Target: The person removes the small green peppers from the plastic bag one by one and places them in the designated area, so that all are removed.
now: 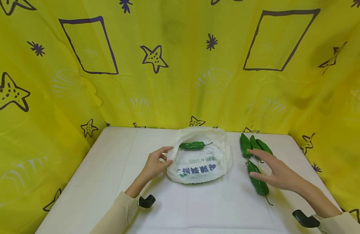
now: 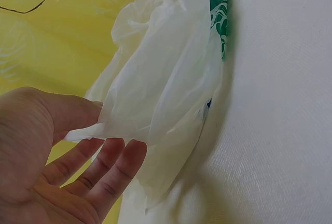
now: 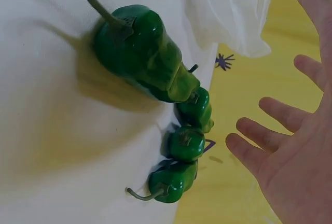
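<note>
A white plastic bag [image 1: 225, 152] with printed lettering lies with its mouth spread wide, and one green pepper [image 1: 192, 145] rests inside it. My left hand [image 1: 155, 164] pinches the bag's left rim between thumb and fingers; the left wrist view shows the thin plastic [image 2: 161, 73] in that grip. Over the peppers on the right, my right hand [image 1: 277, 170] hovers with fingers spread and nothing in them. Nearest to it is a single green pepper [image 1: 258, 182], its stem toward me. In the right wrist view this pepper [image 3: 142, 53] lies apart from the spread fingers [image 3: 282, 115].
Three more green peppers [image 1: 245, 146] lie side by side behind the nearest one, toward the table's back right. A white cloth covers the table [image 1: 121, 149]. Yellow patterned curtains [image 1: 180, 81] hang along its back and both sides.
</note>
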`<state>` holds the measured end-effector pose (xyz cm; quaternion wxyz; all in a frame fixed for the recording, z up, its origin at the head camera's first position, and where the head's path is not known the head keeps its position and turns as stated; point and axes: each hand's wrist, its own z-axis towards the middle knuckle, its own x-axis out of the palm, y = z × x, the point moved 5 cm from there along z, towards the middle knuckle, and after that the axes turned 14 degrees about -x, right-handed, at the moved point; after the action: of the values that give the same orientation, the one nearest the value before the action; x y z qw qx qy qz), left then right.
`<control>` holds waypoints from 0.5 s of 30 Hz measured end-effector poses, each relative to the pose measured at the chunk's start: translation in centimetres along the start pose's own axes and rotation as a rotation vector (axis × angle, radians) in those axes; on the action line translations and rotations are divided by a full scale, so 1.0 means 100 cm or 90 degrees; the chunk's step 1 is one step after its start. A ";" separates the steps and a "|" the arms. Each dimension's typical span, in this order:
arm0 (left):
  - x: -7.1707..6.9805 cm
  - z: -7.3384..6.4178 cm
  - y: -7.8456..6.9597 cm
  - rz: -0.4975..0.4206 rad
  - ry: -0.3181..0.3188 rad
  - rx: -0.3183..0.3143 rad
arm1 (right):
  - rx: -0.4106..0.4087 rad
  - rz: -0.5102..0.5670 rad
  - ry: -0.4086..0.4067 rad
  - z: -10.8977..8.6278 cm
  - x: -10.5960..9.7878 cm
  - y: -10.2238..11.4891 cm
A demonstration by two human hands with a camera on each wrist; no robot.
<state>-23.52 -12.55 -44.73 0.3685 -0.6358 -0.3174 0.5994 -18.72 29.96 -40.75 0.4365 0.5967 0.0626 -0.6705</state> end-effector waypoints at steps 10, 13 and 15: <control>0.000 0.000 0.001 -0.001 -0.005 -0.011 | -0.007 -0.009 0.004 0.008 0.001 0.006; 0.000 0.000 0.001 -0.001 -0.008 -0.014 | -0.019 -0.010 -0.004 0.012 0.001 0.008; 0.000 0.000 0.001 0.000 -0.008 -0.016 | -0.024 -0.010 -0.008 0.014 0.001 0.010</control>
<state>-23.52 -12.62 -44.82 0.3589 -0.6363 -0.3272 0.5994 -19.15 28.46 -40.01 0.4427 0.5838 0.0772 -0.6762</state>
